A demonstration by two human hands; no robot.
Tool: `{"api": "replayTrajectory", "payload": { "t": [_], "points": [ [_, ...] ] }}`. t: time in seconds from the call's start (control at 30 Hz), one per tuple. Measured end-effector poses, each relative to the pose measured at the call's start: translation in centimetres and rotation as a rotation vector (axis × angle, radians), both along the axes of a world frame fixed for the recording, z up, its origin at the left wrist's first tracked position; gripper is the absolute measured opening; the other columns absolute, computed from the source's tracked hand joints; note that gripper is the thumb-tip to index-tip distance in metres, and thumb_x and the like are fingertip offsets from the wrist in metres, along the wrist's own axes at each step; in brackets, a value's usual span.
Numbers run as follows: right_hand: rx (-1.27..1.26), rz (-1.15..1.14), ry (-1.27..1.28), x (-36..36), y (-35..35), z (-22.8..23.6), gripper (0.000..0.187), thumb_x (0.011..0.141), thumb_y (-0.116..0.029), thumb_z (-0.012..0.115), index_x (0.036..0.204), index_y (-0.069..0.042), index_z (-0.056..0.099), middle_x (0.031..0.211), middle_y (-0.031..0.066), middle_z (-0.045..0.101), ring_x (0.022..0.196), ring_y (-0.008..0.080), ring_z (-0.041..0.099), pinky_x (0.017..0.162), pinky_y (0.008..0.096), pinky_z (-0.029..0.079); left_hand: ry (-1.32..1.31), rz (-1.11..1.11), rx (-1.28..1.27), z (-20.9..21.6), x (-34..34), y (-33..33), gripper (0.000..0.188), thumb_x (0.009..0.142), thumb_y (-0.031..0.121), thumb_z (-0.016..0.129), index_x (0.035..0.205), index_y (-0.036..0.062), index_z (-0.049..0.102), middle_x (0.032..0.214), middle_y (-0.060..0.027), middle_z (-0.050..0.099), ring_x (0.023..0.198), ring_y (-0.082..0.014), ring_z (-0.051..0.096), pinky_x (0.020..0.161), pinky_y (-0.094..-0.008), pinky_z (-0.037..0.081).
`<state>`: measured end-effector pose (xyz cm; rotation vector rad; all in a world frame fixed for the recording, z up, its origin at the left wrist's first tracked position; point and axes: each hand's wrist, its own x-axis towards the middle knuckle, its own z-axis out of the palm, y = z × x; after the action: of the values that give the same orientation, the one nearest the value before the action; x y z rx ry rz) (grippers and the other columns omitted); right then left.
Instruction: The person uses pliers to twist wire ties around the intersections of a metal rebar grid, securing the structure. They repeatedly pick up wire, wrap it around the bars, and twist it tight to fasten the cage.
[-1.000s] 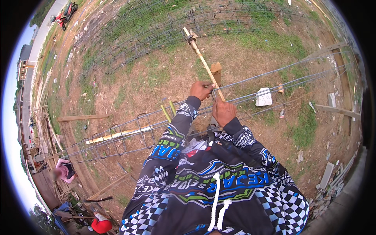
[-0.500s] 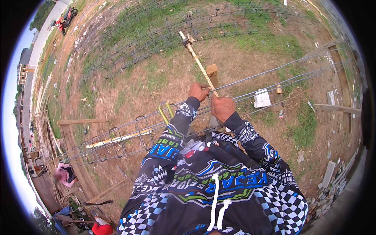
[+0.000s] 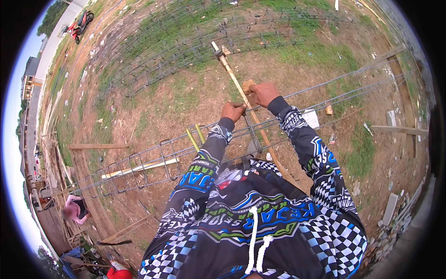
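Dirt grnd [image 3: 195, 100]; rebar [image 3: 325, 84] crosses stick [image 3: 236, 83]; white block [image 3: 311, 120] nr.

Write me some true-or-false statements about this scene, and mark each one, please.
1. The right hand is higher in the picture than the left hand. True.
2. Both hands are gloved. False: both are bare.
3. A stick crosses the rods. True.
4. The stick is bright blue. False: it is a pale wood colour.
5. A scooter stands at the upper left. True.
6. The scooter is all white. False: it is red and black.
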<state>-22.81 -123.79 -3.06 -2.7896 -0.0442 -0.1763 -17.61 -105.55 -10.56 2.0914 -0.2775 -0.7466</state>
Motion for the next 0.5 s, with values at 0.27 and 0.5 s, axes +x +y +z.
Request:
{"api": "replayTrajectory", "payload": {
  "t": [0.27, 0.5],
  "points": [
    [0.036, -0.107, 0.187, 1.6, -0.3, -1.3, 0.017, 0.077, -0.026, 0.069, 0.085, -0.012, 0.072, 0.078, 0.0144, 0.069, 0.080, 0.0325, 0.067, 0.074, 0.0446, 0.052, -0.132, -0.052, 0.008, 1.2, -1.1, 0.5, 0.038, 0.078, 0.040, 0.068, 0.090, 0.0050, 0.076, 0.074, -0.0140, 0.071, 0.070, -0.0251, 0.069, 0.070, -0.0361, 0.054],
    [0.183, -0.174, 0.255, 0.7, -1.2, -4.0, 0.018, 0.078, -0.029, 0.070, 0.086, -0.012, 0.071, 0.087, 0.0130, 0.068, 0.088, 0.0318, 0.065, 0.079, 0.0439, 0.050, -0.317, 0.021, 0.054, 2.1, -3.0, 0.0, 0.035, 0.079, 0.036, 0.068, 0.098, 0.0071, 0.075, 0.080, -0.0173, 0.071, 0.075, -0.0303, 0.069, 0.070, -0.0374, 0.053]
  ]
}}
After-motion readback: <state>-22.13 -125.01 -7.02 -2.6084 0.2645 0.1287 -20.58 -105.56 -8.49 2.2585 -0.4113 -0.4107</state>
